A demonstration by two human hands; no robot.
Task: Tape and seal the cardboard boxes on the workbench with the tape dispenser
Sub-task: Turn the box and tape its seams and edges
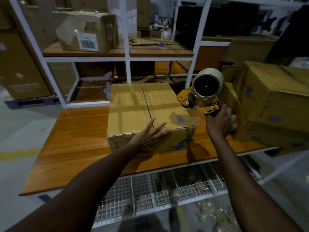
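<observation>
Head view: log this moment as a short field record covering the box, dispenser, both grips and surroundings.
box: closed cardboard, on the workbench, glossy tape across its top
tape dispenser: yellow, roll loaded, at the box's right edge
left grip: flat, fingers spread, pressing the box's near top edge
right grip: holds the tape dispenser's handle
larger box: on the bench's right end

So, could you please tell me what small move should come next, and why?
Probably draw the tape dispenser down over the right edge of the box: the right hand grips it there, and the left hand lies flat on the box top.
</observation>
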